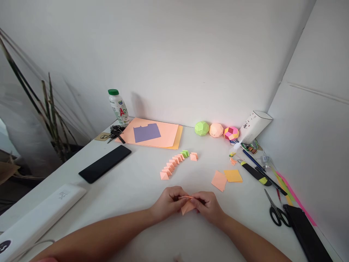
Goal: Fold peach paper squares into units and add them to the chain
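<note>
A partly folded piece of peach paper point(187, 208) is held between both hands just above the table's near middle. My left hand point(169, 202) pinches its left side between thumb and fingers. The right side is gripped the same way by my right hand point(208, 205). Beyond the hands, a curved row of folded peach paper pieces point(171, 164) ends in a few green folded pieces point(185, 153). One more folded peach piece point(193, 156) stands just right of that row. Square peach sheets point(219, 181) and a yellow-orange sheet point(233, 176) lie to the right.
Scissors point(276, 213), a cutter knife point(255, 174) and a black case point(308, 233) lie at the right. Paper balls point(201, 128) line the wall. At the left are a phone point(105, 163), a white device point(40, 214), a bottle point(119, 107) and large paper sheets point(169, 134).
</note>
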The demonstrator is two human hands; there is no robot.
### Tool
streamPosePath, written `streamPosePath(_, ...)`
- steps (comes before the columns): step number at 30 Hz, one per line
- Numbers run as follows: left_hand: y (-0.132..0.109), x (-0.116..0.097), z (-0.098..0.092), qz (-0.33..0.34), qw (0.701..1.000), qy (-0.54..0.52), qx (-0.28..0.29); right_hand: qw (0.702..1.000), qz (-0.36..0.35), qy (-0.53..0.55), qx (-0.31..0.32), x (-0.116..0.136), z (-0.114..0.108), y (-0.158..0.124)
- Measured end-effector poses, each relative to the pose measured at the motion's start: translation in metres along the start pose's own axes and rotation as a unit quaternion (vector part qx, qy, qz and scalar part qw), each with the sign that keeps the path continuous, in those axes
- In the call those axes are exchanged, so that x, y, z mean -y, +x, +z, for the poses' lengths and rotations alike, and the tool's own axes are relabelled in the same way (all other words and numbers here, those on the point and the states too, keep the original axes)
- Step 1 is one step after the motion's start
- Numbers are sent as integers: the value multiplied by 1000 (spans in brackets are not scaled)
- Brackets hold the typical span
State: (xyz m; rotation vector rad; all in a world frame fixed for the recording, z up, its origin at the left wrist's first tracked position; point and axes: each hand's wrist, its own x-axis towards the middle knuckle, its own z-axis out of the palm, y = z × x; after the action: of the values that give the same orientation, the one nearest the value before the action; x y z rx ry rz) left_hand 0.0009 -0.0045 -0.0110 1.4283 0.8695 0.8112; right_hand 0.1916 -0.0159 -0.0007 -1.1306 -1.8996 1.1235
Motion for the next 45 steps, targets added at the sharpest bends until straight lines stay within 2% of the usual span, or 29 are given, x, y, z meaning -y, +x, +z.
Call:
streamPosePath(4, 0, -3, 0, -14, 1000, -5, -3, 1000, -4, 0, -2, 1, 0, 0)
streamPosePath(12, 0, -12, -1, 13, 999, 36, 3, 1000, 0, 20, -2, 4, -2, 0)
streamPosePath(20, -1, -8, 0, -24, 998, 60, -10, 997, 52, 53, -13, 8, -3, 0)
streamPosePath(25, -1, -10, 0, 1, 1000, -4, -7, 994, 75, 73, -10, 6, -4, 0)
streamPosePath(30, 0, -13, 3, -4, 999, 7, 31, 999, 41, 28, -6, 4, 0, 1)
streamPosePath(37, 0, -7, 4, -27, 999, 34, 8, 1000, 27, 9, 0, 7, 0, 0)
streamPosePath(45, 0, -7, 2, -10, 998, 51, 22, 999, 42, 18, 3, 6, -2, -1)
